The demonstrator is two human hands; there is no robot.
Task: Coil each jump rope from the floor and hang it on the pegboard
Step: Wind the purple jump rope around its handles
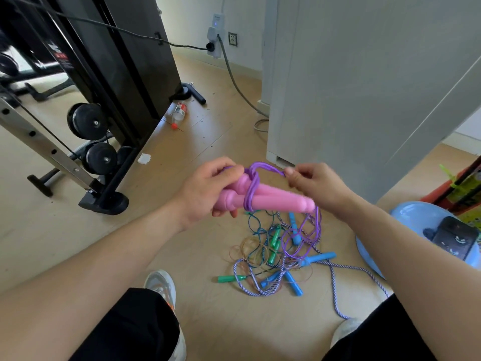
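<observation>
My left hand (205, 191) grips the two pink handles (273, 200) of a jump rope, held side by side above the floor. Its purple cord (251, 198) is wound several times around the handles. My right hand (309, 185) pinches a bundle of that purple cord, stretched taut between both hands; loose loops of it hang down below the handles. On the floor beneath lies a tangled pile of jump ropes (276, 261) with blue handles, green handles and a purple-white braided cord. The pegboard is not in view.
A black weight machine (109, 100) stands at the left. A white cabinet (364, 87) fills the right, with a grey cable running to a wall socket (214, 43). A plastic bottle (179, 113) lies on the floor. A light-blue basin (406, 217) sits at right. My shoes flank the pile.
</observation>
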